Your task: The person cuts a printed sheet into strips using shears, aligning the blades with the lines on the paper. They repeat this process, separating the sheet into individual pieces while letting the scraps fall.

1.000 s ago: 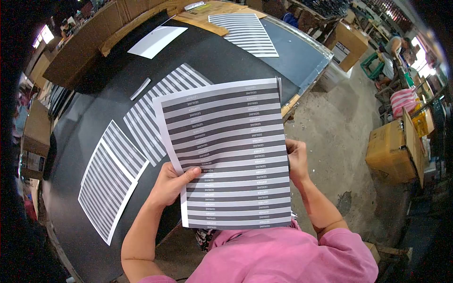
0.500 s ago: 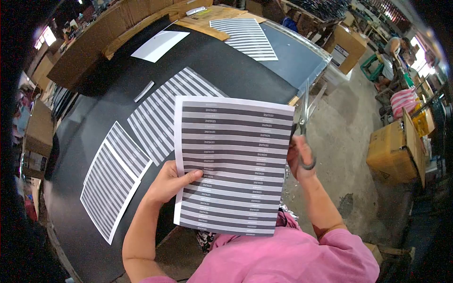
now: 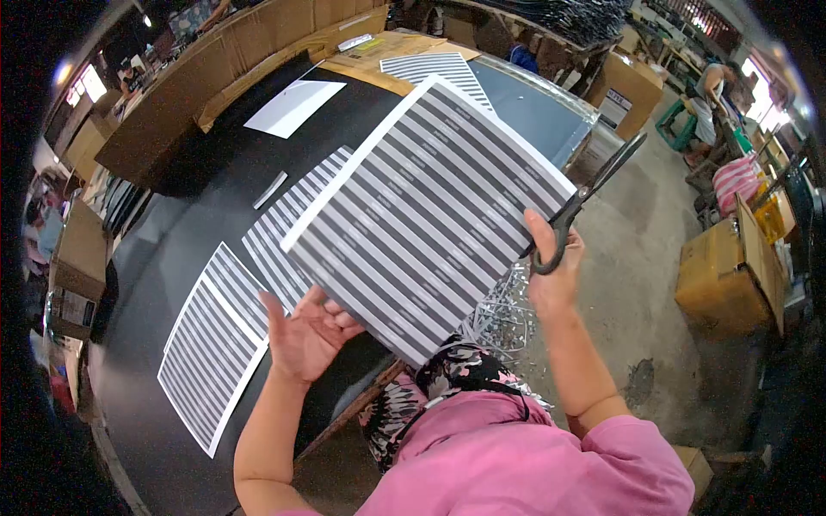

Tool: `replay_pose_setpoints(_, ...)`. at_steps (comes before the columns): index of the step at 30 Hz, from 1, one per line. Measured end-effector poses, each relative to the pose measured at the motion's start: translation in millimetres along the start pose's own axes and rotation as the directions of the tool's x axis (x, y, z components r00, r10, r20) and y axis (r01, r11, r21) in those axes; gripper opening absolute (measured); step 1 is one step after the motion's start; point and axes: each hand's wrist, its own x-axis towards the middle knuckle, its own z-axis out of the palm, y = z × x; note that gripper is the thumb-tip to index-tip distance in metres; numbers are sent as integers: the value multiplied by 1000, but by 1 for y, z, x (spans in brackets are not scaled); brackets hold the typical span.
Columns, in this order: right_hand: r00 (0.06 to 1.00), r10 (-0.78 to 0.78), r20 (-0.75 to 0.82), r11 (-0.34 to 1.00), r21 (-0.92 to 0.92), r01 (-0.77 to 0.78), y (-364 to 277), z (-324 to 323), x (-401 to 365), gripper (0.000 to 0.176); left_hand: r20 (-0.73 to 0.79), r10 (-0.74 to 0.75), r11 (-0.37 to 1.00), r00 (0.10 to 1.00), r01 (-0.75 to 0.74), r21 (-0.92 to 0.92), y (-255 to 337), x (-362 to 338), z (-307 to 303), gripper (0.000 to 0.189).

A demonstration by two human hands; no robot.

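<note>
A sheet of paper printed with dark and light stripes (image 3: 422,215) is raised in front of me, tilted, with a white margin along its upper left edge. My right hand (image 3: 555,271) grips its right edge, thumb on the printed face. That same hand carries a pair of scissors (image 3: 594,185), black handle loop at the fingers and blades pointing up to the right. My left hand (image 3: 308,335) is open at the sheet's lower left edge, palm up and thumb spread away; its fingertips are right at the paper's edge.
On the black table (image 3: 172,249) lie more striped sheets (image 3: 215,344), a plain white sheet (image 3: 292,107) and a narrow white strip (image 3: 270,190). Paper scraps (image 3: 499,314) are heaped beside my lap. A cardboard box (image 3: 731,275) stands on the floor; a person (image 3: 710,95) sits far right.
The striped sheet has turned and moved up, its top swinging right. My left hand has let go of its left margin and opened. The scissors now slant further right.
</note>
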Motion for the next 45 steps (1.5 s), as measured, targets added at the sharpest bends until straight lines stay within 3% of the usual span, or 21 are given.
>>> replay_pose_setpoints(1,1000,1,-1,1000,0,-1,3,0,-3,18,-116,14,992,993,1,127,-4,2,21,67)
replay_pose_setpoints(3,1000,24,-1,986,-167,-24,8,3,-14,18,-326,60,897,943,92,433,-9,-2,18,48)
replay_pose_setpoints(4,999,44,2,976,-213,-42,4,9,-24,14,-593,96,889,799,199,412,-13,-4,31,42)
replay_pose_setpoints(7,999,-23,49,989,-141,30,6,21,-42,11,-650,169,855,741,218,470,-14,1,35,49)
replay_pose_setpoints(9,995,-4,98,983,-184,22,8,3,-46,11,-654,174,866,736,201,457,-12,0,25,50)
replay_pose_setpoints(11,924,343,168,937,-127,-324,-5,-9,-49,13,-664,227,865,712,166,474,-5,4,27,51)
replay_pose_setpoints(12,921,350,171,932,-164,-323,-4,-20,-50,17,-707,239,847,666,213,487,1,6,31,52)
replay_pose_setpoints(13,914,366,174,926,-171,-338,-4,-35,-51,17,-673,238,818,700,229,528,8,5,24,55)
replay_pose_setpoints(16,858,461,226,826,-462,-323,-1,-75,-61,20,-719,221,767,659,338,545,20,3,10,56)
replay_pose_setpoints(17,859,463,219,824,-463,-327,-1,-82,-68,20,-697,218,802,683,282,527,21,2,6,54)
replay_pose_setpoints(20,742,638,205,645,-670,-369,-3,-97,-84,28,-674,190,811,714,273,517,24,-1,-2,54)
replay_pose_setpoints(24,657,721,220,616,-638,-462,-12,-89,-88,29,-657,191,783,729,290,550,24,-2,-2,52)
replay_pose_setpoints(30,685,668,289,690,-585,-426,-20,-86,-80,29,-673,212,759,709,314,570,25,-2,-5,57)
replay_pose_setpoints(33,649,702,294,661,-608,-440,-28,-80,-81,29,-660,217,757,719,303,579,24,-4,-9,56)
replay_pose_setpoints(36,661,691,293,637,-679,-365,-28,-81,-81,29,-678,214,747,703,330,578,23,-3,-4,55)
replay_pose_setpoints(45,660,683,311,640,-690,-338,-33,-72,-72,32,-657,215,731,723,327,599,23,-3,-5,52)
